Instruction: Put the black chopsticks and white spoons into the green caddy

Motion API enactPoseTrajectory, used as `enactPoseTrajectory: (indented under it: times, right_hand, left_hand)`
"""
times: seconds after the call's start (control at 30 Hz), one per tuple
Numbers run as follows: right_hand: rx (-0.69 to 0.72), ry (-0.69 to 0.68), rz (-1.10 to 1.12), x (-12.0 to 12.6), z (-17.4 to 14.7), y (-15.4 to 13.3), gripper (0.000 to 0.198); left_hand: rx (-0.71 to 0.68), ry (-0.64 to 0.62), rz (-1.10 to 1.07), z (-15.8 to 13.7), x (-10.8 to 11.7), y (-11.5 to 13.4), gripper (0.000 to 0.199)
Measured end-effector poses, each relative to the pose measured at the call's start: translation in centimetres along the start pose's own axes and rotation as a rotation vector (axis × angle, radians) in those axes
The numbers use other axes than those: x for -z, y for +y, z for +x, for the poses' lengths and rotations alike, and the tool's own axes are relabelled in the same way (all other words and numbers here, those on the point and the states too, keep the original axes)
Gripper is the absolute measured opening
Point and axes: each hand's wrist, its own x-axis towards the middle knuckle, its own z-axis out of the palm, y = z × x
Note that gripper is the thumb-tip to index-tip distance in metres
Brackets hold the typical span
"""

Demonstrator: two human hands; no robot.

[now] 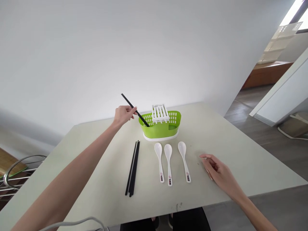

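My left hand [124, 114] is closed around a black chopstick [127, 100], pinching it near its middle. The stick slants down to the right, with its lower end inside the left part of a green basket [160, 131]. This basket has slotted walls, a white base, and a white slatted holder [160, 113] across its middle. Several more black chopsticks [133, 170] lie side by side on the table in front. To their right are three white spoons: one left [160, 162], one middle [169, 163] and one right [185, 162]. Beside the right spoon, my right hand [218, 171] rests loosely curled, holding nothing.
The pale table [101, 189] stands against a white wall [144, 54]. A metal wire rack [14, 179] is beyond its left edge. At the lower left, a grey cable [79, 221] crosses near the front edge. Grey floor [250, 109] shows on the right.
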Motion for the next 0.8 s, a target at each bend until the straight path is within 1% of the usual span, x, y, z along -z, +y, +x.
enactPoseTrajectory:
  times: [0.13,0.23,0.37,0.5,0.63,0.73,0.8]
  right_hand:
    - [-0.026,-0.017,0.023,0.1,-0.1,0.0,0.051]
    - [-0.032,-0.017,0.002,0.1,-0.1,0.0,0.052]
    - [-0.037,-0.017,0.009,0.1,-0.1,-0.1,0.052]
    - [-0.039,-0.018,0.014,0.1,0.0,-0.2,0.052]
    - [-0.042,-0.01,0.001,0.1,0.0,-0.3,0.052]
    - [-0.043,0.003,-0.008,0.1,-0.1,-0.4,0.053]
    - [-0.044,0.011,-0.016,0.1,-0.1,-0.4,0.054]
  left_hand:
    - [-0.002,-0.09,0.105,1.5,-1.8,-0.5,0.036]
    - [-0.004,-0.111,0.18,2.4,-2.7,-0.9,0.037]
    - [0.004,-0.083,0.266,3.0,-3.4,-1.6,0.04]
    - [-0.044,-0.038,0.248,2.8,-4.0,-2.1,0.035]
    - [-0.06,-0.024,0.245,2.6,-4.5,-2.4,0.033]
    - [-0.047,-0.022,0.218,2.4,-4.2,-2.2,0.031]
    - [-0.017,0.022,0.142,1.5,-3.6,-2.2,0.037]
